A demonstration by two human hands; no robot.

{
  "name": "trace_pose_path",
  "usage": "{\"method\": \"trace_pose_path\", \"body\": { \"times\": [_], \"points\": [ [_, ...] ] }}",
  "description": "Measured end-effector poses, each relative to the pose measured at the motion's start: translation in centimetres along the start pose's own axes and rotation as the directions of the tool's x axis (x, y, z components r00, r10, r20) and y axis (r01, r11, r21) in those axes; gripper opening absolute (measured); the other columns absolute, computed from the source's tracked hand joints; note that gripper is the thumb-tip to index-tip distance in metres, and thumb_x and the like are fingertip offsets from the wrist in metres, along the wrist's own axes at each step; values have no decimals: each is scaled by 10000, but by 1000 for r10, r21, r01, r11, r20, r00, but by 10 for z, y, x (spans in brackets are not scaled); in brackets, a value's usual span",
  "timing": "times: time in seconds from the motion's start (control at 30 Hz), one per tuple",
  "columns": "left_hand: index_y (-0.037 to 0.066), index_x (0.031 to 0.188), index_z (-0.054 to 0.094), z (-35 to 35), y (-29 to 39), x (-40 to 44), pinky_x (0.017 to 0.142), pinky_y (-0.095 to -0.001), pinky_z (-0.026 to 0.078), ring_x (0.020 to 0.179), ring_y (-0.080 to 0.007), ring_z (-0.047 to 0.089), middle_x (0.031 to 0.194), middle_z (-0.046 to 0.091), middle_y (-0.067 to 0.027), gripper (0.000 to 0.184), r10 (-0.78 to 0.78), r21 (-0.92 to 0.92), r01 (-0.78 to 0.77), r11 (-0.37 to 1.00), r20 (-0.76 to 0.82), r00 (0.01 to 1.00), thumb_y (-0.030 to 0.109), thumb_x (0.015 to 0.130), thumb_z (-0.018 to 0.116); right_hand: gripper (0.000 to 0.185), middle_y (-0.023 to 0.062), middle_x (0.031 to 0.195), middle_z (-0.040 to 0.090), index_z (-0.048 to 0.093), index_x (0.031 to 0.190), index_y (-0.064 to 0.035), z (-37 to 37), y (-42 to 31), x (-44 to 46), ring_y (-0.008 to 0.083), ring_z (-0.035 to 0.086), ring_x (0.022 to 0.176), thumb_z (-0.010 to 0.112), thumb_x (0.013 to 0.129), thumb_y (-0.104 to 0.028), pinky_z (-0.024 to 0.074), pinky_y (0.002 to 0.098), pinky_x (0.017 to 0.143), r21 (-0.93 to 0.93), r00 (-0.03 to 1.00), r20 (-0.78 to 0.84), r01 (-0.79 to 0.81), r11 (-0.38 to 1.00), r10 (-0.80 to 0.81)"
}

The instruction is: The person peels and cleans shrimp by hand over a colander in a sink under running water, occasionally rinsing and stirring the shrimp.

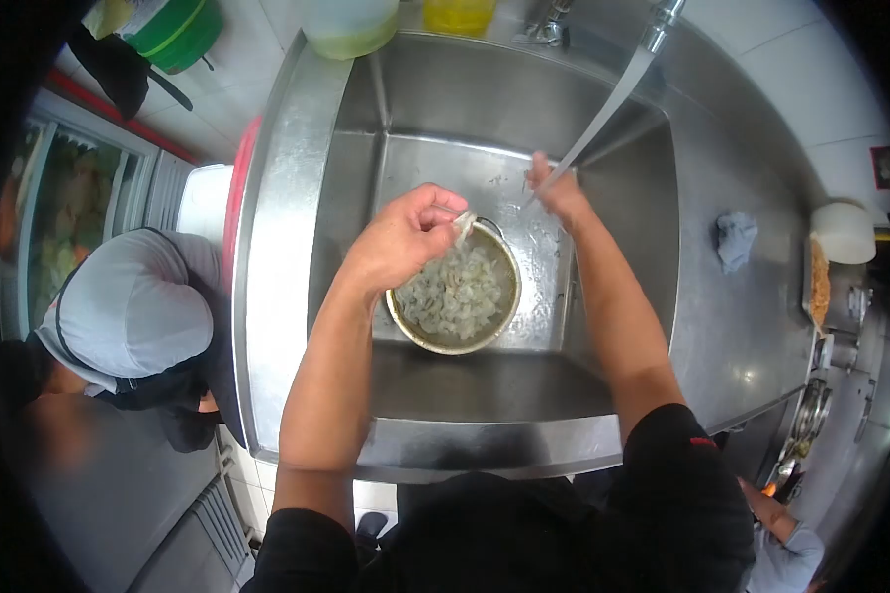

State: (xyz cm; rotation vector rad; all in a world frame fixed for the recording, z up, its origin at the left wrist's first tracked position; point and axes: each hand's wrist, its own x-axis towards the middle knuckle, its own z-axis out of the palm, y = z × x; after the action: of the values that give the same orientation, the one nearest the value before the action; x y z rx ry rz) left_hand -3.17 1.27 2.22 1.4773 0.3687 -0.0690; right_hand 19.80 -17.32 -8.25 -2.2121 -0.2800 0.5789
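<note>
Over the rim of a round metal bowl (509,314), my left hand (413,237) pinches a pale, translucent piece that looks like a peeled shrimp (465,225). Many similar greyish shrimp (455,295) fill the bowl, which stands in the stainless steel sink (445,385). My right hand (561,194) is up and to the right of the bowl, beside the falling water stream (603,117). Its fingers are blurred and partly turned away, so whether they are closed is unclear.
Water runs from the faucet (660,30). A cloudy container (351,28) and a yellow one (459,15) stand behind the sink. A crumpled bluish cloth (735,240) lies on the right counter. A bent-over person (133,301) is at left; another person's arm (771,512) shows lower right.
</note>
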Motion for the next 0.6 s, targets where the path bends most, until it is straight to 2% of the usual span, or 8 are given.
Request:
{"method": "trace_pose_path", "body": {
  "times": [0.03, 0.07, 0.13, 0.17, 0.27, 0.37, 0.47, 0.6],
  "points": [
    [0, 1149, 603, 0, 7, -1, 787, -284, 502, 875, -126, 603, 967, 660, -54, 261, -30, -26, 30, 999, 6, 1000, 52, 894, 581, 456, 123, 987, 662, 603, 1145, 57, 4, -6, -1, 191, 654, 843, 551, 1008, -374, 537, 318, 762, -314, 999, 20, 42, 949, -37],
    [-8, 1150, 601, -1, 10, -2, 784, -285, 504, 868, -128, 606, 958, 668, -58, 261, -63, -56, 64, 996, 9, 998, 65, 901, 576, 552, 140, 1052, 668, 555, 1256, 70, 7, -1, -20, 206, 671, 856, 588, 985, -410, 545, 321, 800, -453, 956, 54, 282, 846, -289],
    [-17, 1145, 605, -4, 3, 0, 778, -286, 506, 850, -128, 608, 952, 675, -61, 257, -54, -60, 54, 997, -15, 998, 91, 917, 559, 493, 139, 1030, 670, 568, 1266, 23, 2, -49, -73, 214, 671, 822, 634, 964, -362, 548, 323, 784, 74, 944, 207, 246, 966, -257],
    [-21, 1143, 607, -5, 1, 1, 775, -286, 507, 841, -127, 609, 949, 678, -62, 257, -50, -58, 49, 997, -23, 998, 104, 925, 551, 470, 138, 1019, 671, 574, 1271, 0, 2, -69, -95, 219, 672, 805, 657, 954, -338, 550, 324, 776, 335, 923, 279, 165, 928, -265],
    [-26, 1139, 613, -3, 8, -1, 774, -276, 506, 829, -125, 611, 952, 672, -57, 260, -105, -9, 104, 995, -46, 993, 111, 930, 541, 374, 122, 955, 664, 617, 1246, -70, 9, -99, -135, 225, 670, 787, 710, 913, -212, 553, 332, 748, 213, 844, 187, 464, 860, -503],
    [-30, 1133, 618, -3, 9, 0, 778, -266, 506, 827, -127, 614, 956, 663, -55, 270, -106, -33, 105, 994, -52, 993, 130, 928, 549, 305, 100, 875, 634, 671, 1160, -97, 19, -102, -135, 204, 663, 761, 740, 864, -128, 551, 327, 699, 43, 710, 134, 693, 720, -691],
    [-33, 1145, 613, -6, 7, 0, 802, -266, 506, 859, -125, 622, 984, 664, -60, 267, -125, -50, 122, 991, -49, 991, 102, 921, 561, 221, 105, 860, 626, 698, 1077, -84, 25, -100, -133, 198, 665, 744, 734, 862, -122, 549, 315, 679, -20, 726, 101, 685, 728, -680],
    [-30, 1156, 610, -2, -4, 2, 833, -268, 500, 902, -114, 626, 1018, 671, -60, 267, 14, -44, -16, 999, -36, 999, 54, 902, 588, 187, 105, 862, 631, 695, 1062, -74, 31, -101, -134, 205, 665, 715, 710, 877, -95, 551, 312, 673, 261, 850, 65, 491, 831, -523]
  ]
}}
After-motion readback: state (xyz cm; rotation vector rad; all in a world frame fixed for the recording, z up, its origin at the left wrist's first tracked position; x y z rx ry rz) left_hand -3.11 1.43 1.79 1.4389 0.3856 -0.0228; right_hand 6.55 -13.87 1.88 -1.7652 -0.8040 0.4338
